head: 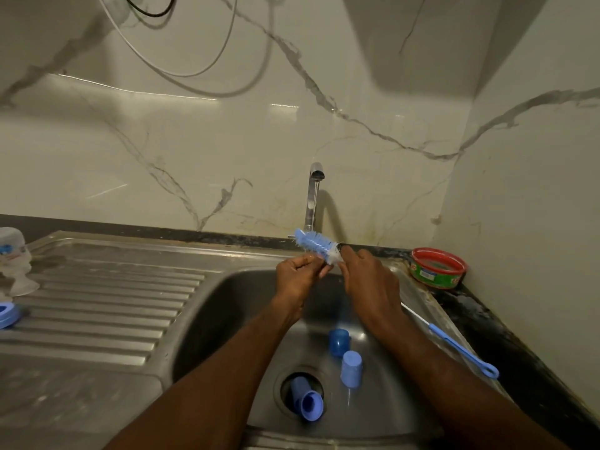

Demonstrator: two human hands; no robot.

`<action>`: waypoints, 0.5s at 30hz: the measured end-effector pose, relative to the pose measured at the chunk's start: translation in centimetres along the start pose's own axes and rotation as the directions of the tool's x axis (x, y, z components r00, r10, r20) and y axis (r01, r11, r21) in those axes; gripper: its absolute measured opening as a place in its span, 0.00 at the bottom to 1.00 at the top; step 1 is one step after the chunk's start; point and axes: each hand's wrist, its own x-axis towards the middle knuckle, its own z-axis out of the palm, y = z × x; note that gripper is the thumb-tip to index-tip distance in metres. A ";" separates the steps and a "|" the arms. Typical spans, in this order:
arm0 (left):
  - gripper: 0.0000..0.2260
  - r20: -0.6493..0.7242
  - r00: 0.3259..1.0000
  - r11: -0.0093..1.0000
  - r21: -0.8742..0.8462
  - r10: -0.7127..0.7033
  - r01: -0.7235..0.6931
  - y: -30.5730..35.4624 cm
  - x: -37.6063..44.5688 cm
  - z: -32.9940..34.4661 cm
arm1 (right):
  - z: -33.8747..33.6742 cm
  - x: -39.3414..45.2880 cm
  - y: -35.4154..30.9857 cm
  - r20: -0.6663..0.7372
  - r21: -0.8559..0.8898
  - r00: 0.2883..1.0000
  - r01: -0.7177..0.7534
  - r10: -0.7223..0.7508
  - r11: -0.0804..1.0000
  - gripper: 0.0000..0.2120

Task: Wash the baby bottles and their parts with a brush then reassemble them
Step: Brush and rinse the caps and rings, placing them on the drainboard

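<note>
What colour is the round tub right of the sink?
Red tub with a green label band, head view.

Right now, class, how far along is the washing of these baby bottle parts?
Possibly done: a bottle and a blue ring sit on the drainboard. In hand: the right hand holds the brush, working a small part that the left hand pinches. Left: three blue caps in the sink, then reassembly.

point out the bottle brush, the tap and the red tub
bottle brush [313,243], head view, on the blue bristles
tap [312,196], head view, on the upright chrome stem
red tub [436,267], head view, on its front wall
</note>
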 end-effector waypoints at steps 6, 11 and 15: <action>0.05 -0.032 0.999 0.996 -0.091 -0.017 0.014 0.4 0.2 0.4 | -0.1 0.1 0.2 -0.025 0.022 1.000 0.013 -0.013 1.000 0.18; 0.07 -0.136 0.962 0.879 -0.451 -0.239 0.154 1.8 0.5 0.1 | 0.0 -0.3 0.4 -0.082 -0.030 0.996 0.042 -0.045 0.999 0.13; 0.11 -0.054 0.945 0.805 -0.541 -0.322 0.243 2.1 0.5 0.0 | 0.0 -0.2 0.9 -0.144 -0.050 0.989 0.030 -0.037 0.998 0.12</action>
